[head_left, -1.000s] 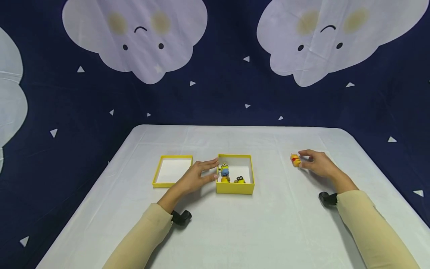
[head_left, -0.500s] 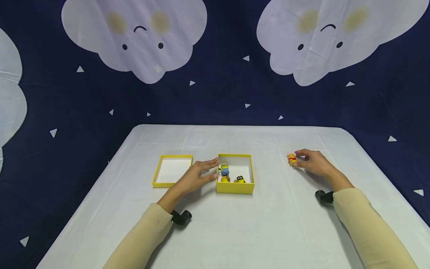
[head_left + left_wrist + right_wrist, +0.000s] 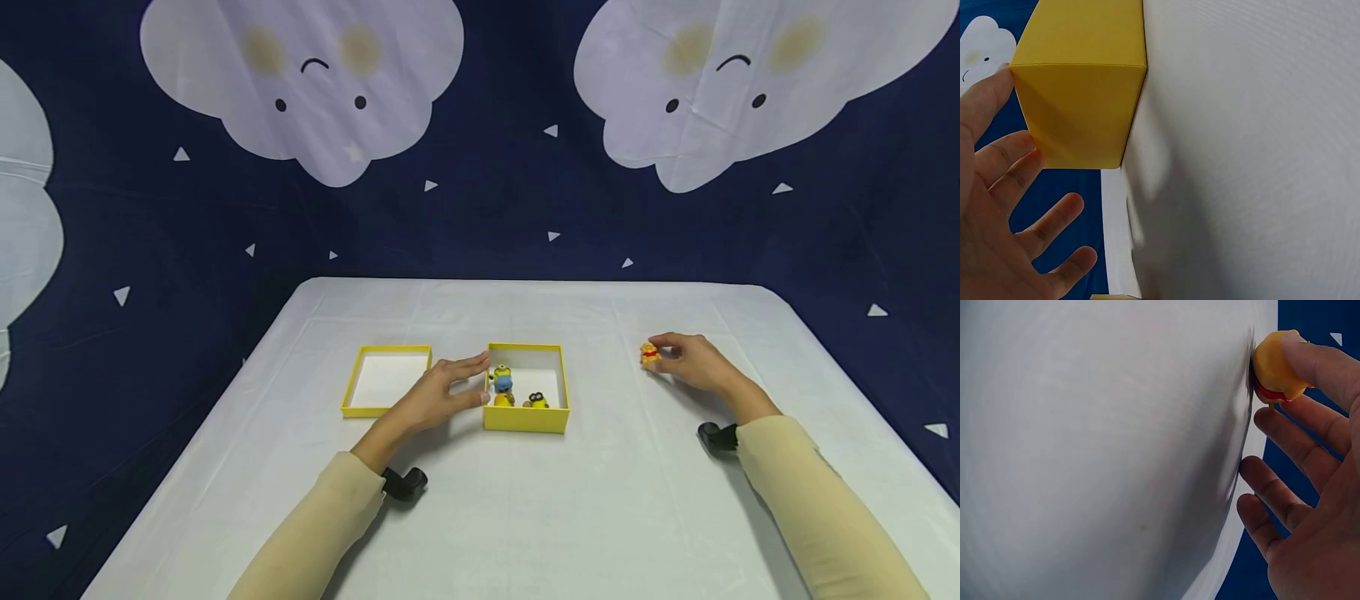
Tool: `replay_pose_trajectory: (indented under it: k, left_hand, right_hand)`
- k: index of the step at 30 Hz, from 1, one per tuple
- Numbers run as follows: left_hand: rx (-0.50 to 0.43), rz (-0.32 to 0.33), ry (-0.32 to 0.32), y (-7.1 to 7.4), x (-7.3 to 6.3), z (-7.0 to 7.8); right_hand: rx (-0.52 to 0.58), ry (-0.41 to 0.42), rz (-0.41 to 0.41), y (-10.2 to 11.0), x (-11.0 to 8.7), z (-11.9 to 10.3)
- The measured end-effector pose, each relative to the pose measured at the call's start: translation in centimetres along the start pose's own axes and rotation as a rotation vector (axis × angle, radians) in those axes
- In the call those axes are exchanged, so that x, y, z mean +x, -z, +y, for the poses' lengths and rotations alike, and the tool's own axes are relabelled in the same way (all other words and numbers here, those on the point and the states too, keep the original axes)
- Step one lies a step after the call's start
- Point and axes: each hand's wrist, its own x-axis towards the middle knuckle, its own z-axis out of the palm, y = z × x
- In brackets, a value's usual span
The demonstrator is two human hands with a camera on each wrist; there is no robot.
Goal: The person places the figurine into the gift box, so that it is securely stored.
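Observation:
In the head view my left hand (image 3: pixel 437 395) touches the left wall of an open yellow box (image 3: pixel 525 421). Its fingers are spread and fairly straight, with fingertips at the rim, as the left wrist view of the box (image 3: pixel 1079 112) shows. Inside lie a minion figurine in blue (image 3: pixel 502 382), a second minion with goggles (image 3: pixel 536 402) and a yellow-orange figure (image 3: pixel 503 401), partly hidden by the front wall. To the right, my right hand (image 3: pixel 697 362) pinches a small Winnie the Pooh figurine (image 3: pixel 648 356) by thumb and fingers at the tabletop. Its red shirt (image 3: pixel 1270 394) shows below the yellow head.
The yellow-rimmed box lid (image 3: pixel 386 381) lies inside-up left of the box, partly behind the left hand. A white cloth (image 3: pixel 570 517) covers the table. A dark blue curtain (image 3: pixel 495 225) with clouds hangs behind it.
My right hand has moved slightly left with the Pooh figurine, which has turned from tilted to more upright. My left hand and the box stay as they were.

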Motion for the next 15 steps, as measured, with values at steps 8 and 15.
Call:
replay_pose_trajectory:
  k: [8,15]
  left_hand:
    - [0.007,-0.013,0.008,0.21,-0.1,0.05]
    - [0.001,-0.023,0.01,0.11,0.0,-0.05]
  right_hand:
    - [0.0,0.009,0.008,-0.06,0.09,-0.11]
    - [-0.008,-0.041,0.006,0.07,0.07,-0.34]
